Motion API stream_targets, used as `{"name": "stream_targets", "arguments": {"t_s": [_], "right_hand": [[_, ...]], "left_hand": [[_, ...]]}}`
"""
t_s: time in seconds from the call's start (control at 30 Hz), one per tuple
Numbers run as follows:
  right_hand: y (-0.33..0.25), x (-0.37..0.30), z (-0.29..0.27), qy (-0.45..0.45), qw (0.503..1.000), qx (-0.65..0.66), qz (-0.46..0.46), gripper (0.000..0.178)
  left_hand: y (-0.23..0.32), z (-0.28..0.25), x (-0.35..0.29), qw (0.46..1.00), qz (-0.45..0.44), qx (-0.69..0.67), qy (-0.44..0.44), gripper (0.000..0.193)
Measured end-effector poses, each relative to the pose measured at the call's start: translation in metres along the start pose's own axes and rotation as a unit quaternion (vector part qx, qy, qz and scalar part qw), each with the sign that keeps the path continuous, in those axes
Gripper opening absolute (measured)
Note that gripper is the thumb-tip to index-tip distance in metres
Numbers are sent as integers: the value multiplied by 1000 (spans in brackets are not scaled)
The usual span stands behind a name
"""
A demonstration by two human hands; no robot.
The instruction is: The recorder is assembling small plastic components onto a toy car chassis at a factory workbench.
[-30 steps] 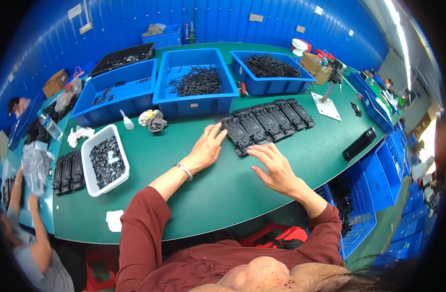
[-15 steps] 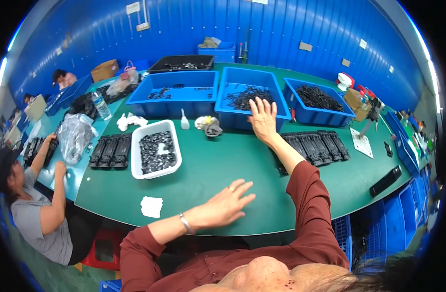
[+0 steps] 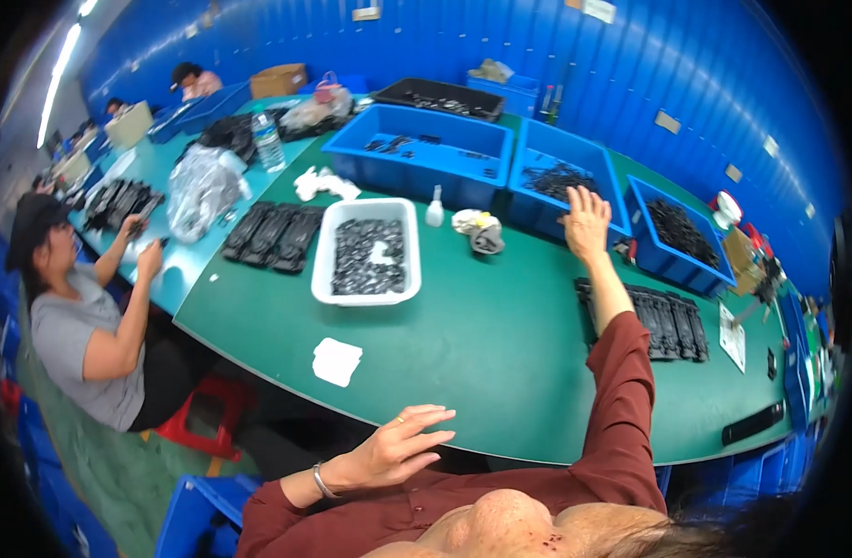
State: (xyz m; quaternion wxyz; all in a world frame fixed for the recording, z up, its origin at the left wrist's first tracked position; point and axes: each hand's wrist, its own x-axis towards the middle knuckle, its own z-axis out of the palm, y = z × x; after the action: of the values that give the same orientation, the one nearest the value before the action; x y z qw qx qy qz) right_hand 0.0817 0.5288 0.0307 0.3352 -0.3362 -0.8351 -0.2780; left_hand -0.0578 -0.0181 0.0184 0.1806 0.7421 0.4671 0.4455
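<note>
My right hand [image 3: 588, 226] reaches over the near wall of a blue bin [image 3: 575, 141], its fingers stretched out and nothing visible in them. Thin black parts [image 3: 556, 180] lie heaped in that bin beside the fingertips. My left hand [image 3: 395, 450] hangs in front of the table's near edge, its fingers apart and holding nothing. Below my right wrist lies a row of black moulded pieces [image 3: 663, 324]. On the left, a white tub [image 3: 413, 244] holds small dark parts [image 3: 368, 260], with more black moulded pieces [image 3: 272, 237] beside it.
More blue bins [image 3: 417, 125] [image 3: 724, 270] flank this one. A small white bottle [image 3: 434, 208], a grey cloth bundle [image 3: 485, 239] and a white sheet [image 3: 337, 361] lie on the green table [image 3: 482, 344]. A co-worker [image 3: 96, 321] sits at the left, near a bagged bundle [image 3: 205, 191].
The whole view has tilted and shifted. My left hand has drawn back from over the table toward my body. My right hand stays at the same bin, its fingers a little closer together.
</note>
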Motion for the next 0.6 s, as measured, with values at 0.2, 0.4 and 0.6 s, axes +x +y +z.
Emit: {"name": "stream_targets", "arguments": {"t_s": [0.2, 0.4, 0.6], "right_hand": [[-4, 23, -34, -67, 997, 28, -30, 76], [-70, 51, -75, 115, 965, 171, -164, 51], [-226, 39, -185, 117, 876, 243, -400, 37]], "left_hand": [[13, 10, -67, 956, -168, -2, 240, 26], [32, 19, -138, 881, -288, 55, 371, 17], [56, 24, -240, 651, -410, 279, 575, 19]]}}
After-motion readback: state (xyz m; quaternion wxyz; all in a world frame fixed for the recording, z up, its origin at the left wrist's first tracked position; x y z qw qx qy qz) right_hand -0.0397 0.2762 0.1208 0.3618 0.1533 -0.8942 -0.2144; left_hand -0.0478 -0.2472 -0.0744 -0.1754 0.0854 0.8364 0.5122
